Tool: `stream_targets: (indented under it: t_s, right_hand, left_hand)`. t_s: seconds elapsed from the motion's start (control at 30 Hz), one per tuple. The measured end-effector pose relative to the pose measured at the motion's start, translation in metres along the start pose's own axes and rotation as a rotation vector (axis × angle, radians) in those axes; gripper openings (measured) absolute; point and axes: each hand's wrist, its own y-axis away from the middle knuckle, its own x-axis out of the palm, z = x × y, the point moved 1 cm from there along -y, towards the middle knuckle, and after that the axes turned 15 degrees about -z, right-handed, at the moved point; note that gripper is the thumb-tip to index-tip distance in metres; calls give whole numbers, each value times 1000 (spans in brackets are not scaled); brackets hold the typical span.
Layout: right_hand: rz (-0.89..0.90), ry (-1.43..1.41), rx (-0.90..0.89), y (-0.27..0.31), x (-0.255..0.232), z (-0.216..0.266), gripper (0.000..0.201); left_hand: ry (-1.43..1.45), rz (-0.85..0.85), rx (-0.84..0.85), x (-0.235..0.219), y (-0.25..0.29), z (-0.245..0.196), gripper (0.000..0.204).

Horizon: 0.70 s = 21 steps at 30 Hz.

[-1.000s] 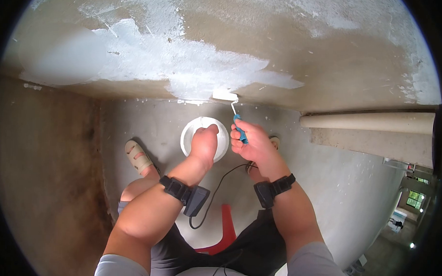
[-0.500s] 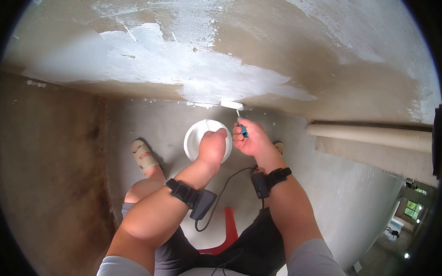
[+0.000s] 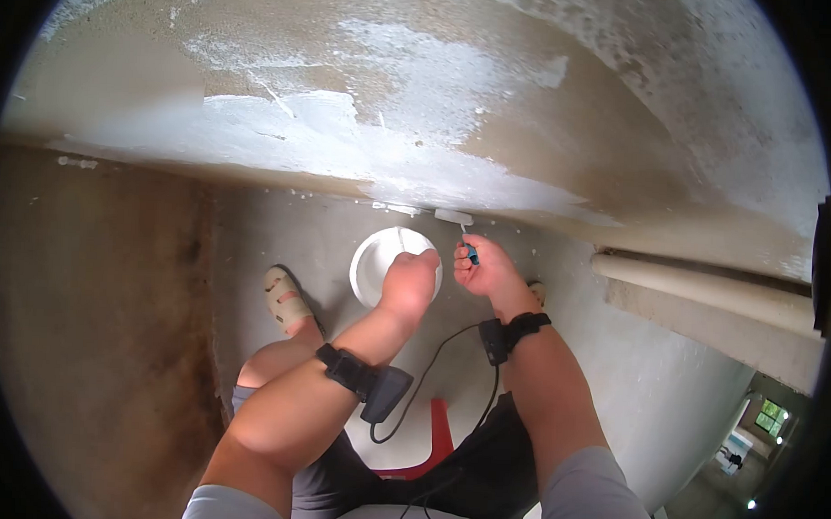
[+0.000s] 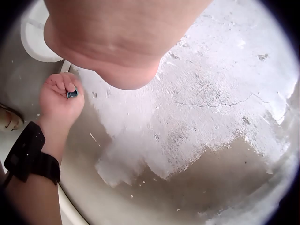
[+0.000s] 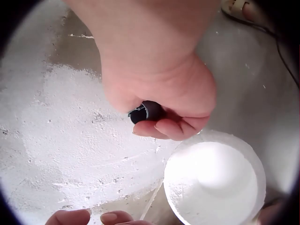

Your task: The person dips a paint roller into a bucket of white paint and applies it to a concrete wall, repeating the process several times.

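My right hand [image 3: 486, 265] grips the blue handle [image 3: 471, 254] of a small paint roller [image 3: 454, 217]. The roller's white sleeve lies along the foot of the wall, beside a white patch of paint [image 3: 399, 209]. In the right wrist view the dark hollow end of the handle [image 5: 146, 112] pokes out of the fist. Just left of the right hand is a round white bucket [image 3: 358, 276]. Over it my left hand [image 3: 410, 282] is curled round the bucket's thin handle [image 3: 400, 236], its grip partly hidden; fingertips [image 5: 117, 217] show beside a pale strip in the right wrist view.
The wall [image 3: 566, 127] has patchy white paint over bare plaster. A brown wall [image 3: 112, 285] closes the left side, and a pale pipe [image 3: 699, 277] runs along the right. Between the sandalled feet, a black cable [image 3: 445, 343] hangs above a red stool [image 3: 439, 430].
The roller has moved down the wall to its foot, with my right hand following. My left hand stays over the bucket. The head view has shifted, so the wall appears farther right.
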Motion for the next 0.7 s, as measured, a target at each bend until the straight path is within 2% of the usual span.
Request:
stream_targets:
  t_s: [0.17, 0.4, 0.5, 0.57, 0.7]
  right_hand:
    - [-121, -47, 9, -23, 18, -7, 22]
    - [-121, -96, 76, -44, 21, 8, 24]
    - [-188, -110, 65, -40, 20, 11, 24]
    - [-127, -94, 125, -46, 16, 18, 24]
    - [-149, -70, 90, -35, 19, 16, 25]
  left_hand:
    - [-9, -20, 4, 3, -6, -3, 41]
    - [68, 0, -42, -8, -5, -11, 42]
    - [43, -35, -43, -14, -1, -15, 41]
    - [2, 3, -19, -15, -7, -13, 41]
    - [-5, -24, -13, -18, -7, -9, 41]
